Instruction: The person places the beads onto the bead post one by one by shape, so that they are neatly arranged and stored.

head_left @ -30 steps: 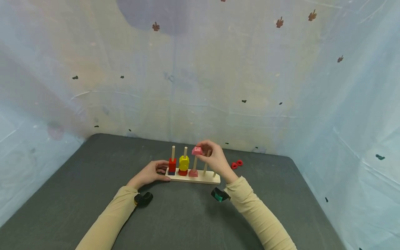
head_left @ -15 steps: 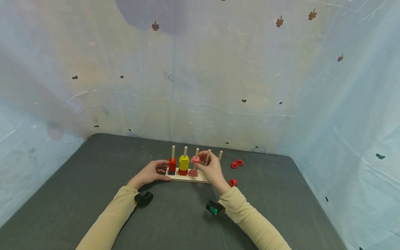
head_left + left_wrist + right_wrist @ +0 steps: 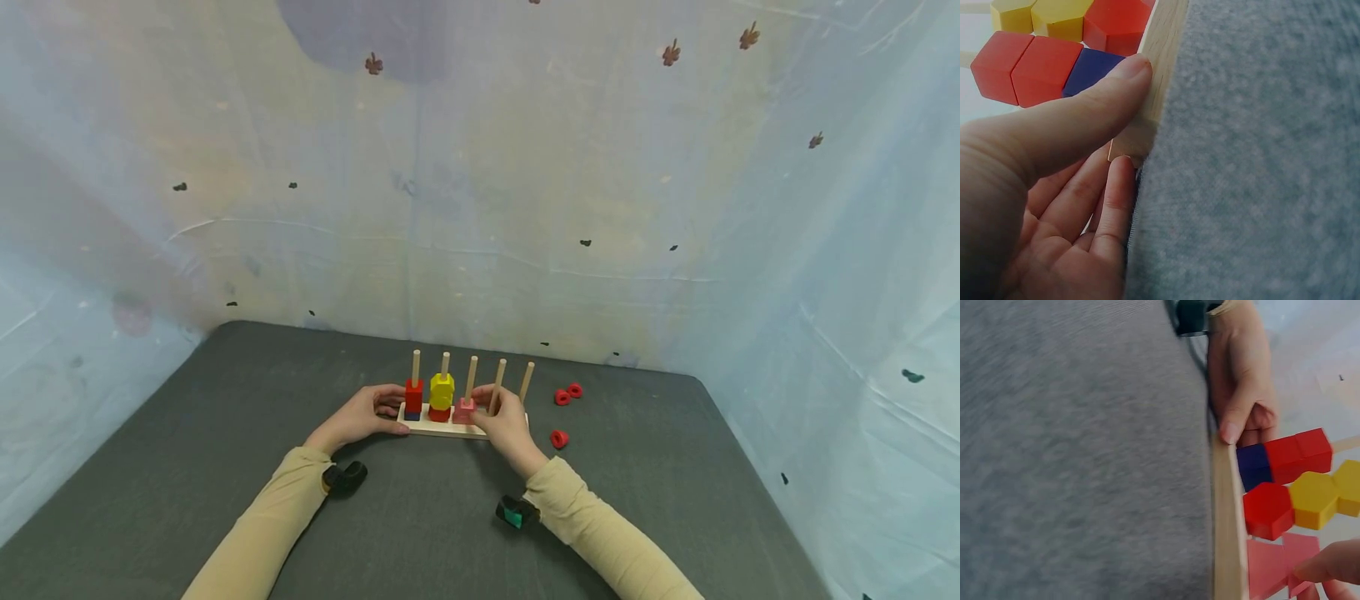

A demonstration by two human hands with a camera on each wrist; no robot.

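A pale sheet hangs behind and to both sides of the dark grey table in front of you. Your 2 beige sleeves reach in over the tabletop. Flat on it lies the wooden board, bearing 5 pegs in a row. Your left hand grips the board's left end, thumb on its front edge and fingers at the short end. Your right hand pinches the upper pink piece, which is down on the 3rd peg from the left, against the lower pink piece. On the 1st peg, 2 red blocks sit above 1 blue block; on the 2nd, 2 yellow hexagons sit above 1 red hexagon. To the board's right are 3 small red rings: 2 just beside each other, 1 nearer you.
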